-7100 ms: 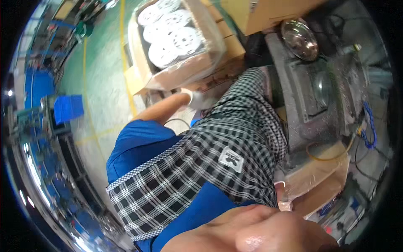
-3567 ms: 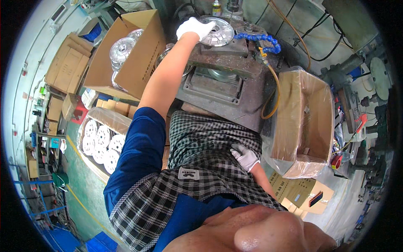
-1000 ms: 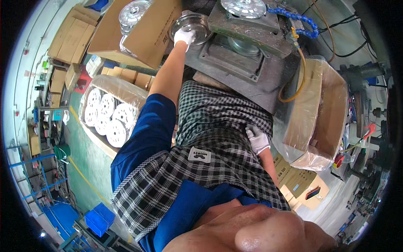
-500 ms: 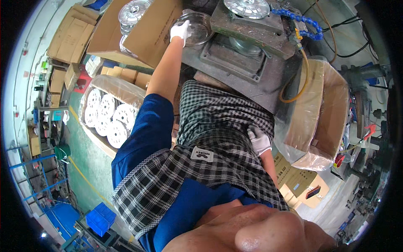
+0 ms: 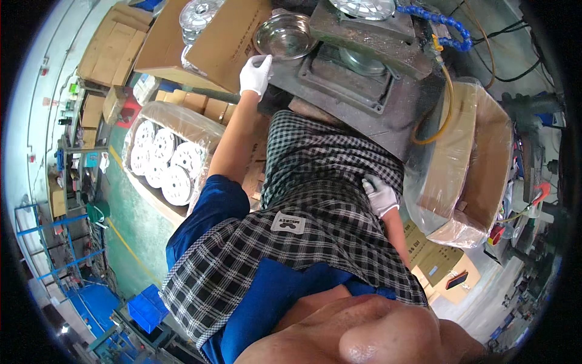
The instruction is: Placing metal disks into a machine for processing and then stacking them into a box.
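A checked apron, worn over blue clothing, fills the lower centre of the frame. Above it, in the upper centre and right, lies a grey metal worktop. Three cartons surround the person: an open brown carton at upper left, containing shiny metal wheels; a plastic-lined carton at right; and a plastic-lined carton at left, holding white wheels. A thick metal block crosses the worktop near the upper edge, bearing a shiny metal disc. A blue bin stands at lower left. The round metal bowl is at upper centre, just beside the brown carton. The left hand, white-gloved, is at the bowl's near rim, fingers bent; whether they touch it or grip anything cannot be told. The right hand, also gloved, rests on the apron right of centre, fingers loosely extended. Smallest is a dark phone-like slab at lower right.
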`<state>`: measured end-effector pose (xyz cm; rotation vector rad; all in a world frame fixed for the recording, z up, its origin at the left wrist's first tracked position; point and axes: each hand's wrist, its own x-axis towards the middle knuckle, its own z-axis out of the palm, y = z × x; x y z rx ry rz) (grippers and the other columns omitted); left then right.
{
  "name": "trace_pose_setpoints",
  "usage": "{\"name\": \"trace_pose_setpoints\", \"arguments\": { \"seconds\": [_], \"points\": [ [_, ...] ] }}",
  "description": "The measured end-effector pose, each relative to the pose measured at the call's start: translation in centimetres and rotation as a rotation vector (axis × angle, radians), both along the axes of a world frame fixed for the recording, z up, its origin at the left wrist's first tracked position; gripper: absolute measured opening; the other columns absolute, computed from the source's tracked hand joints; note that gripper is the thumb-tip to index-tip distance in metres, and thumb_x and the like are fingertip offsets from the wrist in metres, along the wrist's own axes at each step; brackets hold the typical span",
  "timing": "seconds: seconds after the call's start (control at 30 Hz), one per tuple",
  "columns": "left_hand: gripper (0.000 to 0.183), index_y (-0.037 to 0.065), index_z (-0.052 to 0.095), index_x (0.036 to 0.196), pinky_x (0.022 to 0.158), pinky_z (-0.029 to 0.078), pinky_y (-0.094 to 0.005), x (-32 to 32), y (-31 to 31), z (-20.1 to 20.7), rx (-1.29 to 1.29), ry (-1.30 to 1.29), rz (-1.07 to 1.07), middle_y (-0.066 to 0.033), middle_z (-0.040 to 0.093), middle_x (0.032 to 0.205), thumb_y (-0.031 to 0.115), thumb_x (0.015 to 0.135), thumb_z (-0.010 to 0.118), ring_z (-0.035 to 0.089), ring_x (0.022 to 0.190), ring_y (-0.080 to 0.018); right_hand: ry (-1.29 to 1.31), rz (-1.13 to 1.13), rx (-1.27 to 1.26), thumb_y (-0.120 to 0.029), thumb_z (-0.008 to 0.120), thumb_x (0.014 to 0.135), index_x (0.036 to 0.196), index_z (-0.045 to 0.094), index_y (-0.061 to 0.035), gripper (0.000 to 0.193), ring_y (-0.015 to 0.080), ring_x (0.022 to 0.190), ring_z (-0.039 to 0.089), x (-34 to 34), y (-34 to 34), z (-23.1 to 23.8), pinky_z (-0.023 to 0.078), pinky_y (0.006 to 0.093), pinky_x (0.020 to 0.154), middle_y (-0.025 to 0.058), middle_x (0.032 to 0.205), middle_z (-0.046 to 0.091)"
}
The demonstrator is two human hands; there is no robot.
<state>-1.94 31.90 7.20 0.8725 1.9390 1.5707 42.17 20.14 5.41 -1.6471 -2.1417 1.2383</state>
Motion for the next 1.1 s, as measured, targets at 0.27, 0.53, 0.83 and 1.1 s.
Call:
{"name": "trace_pose_setpoints", "arguments": {
  "seconds": [0.27, 0.53, 0.83, 1.1],
  "points": [
    [0.028, -0.001, 0.062, 0.103, 0.061, 0.05, -0.0247, 0.7, -1.6, 1.6, -0.016, 0.0, -0.015, -0.0076, 0.066, 0.084, 0.023, 0.089, 0.066, 0.061, 0.067, -0.0127, -0.033, 0.043, 0.042, -0.039, 0.057, 0.091, 0.114, 0.061, -0.0106, 0.037, 0.0371, 0.101, 0.06, 0.3, 0.2, 0.1, 0.049, 0.0403, 0.086, 0.0214, 0.107, 0.064],
    [0.028, 0.001, 0.063, 0.104, 0.061, 0.048, -0.0241, 1.4, 2.7, 1.0, 0.072, -0.016, -0.102, -0.007, 0.066, 0.085, 0.023, 0.088, 0.066, 0.06, 0.067, -0.0113, -0.022, 0.051, 0.07, -0.038, 0.056, 0.092, 0.113, 0.061, -0.0084, 0.037, 0.037, 0.099, 0.061, -0.1, 1.3, 0.0, 0.049, 0.041, 0.085, 0.0213, 0.105, 0.064],
    [0.029, 0.0, 0.063, 0.1, 0.056, 0.048, -0.0239, 0.3, -1.6, -0.1, 0.011, -0.019, -0.01, -0.0059, 0.065, 0.08, 0.026, 0.088, 0.066, 0.059, 0.063, -0.0111, 0.02, 0.027, 0.061, -0.039, 0.055, 0.091, 0.113, 0.061, -0.0081, 0.038, 0.037, 0.099, 0.061, 1.0, 0.6, -0.5, 0.048, 0.0412, 0.086, 0.0225, 0.106, 0.063],
    [0.025, -0.004, 0.061, 0.104, 0.068, 0.052, -0.0254, 5.6, -0.8, 16.5, 0.319, 0.109, -0.183, -0.0096, 0.066, 0.089, 0.018, 0.091, 0.061, 0.063, 0.076, -0.0133, -0.04, 0.114, 0.039, -0.042, 0.052, 0.091, 0.114, 0.061, -0.0087, 0.041, 0.0362, 0.097, 0.061, 0.3, 1.4, 0.3, 0.048, 0.0415, 0.086, 0.0215, 0.102, 0.065]
  ]
}}
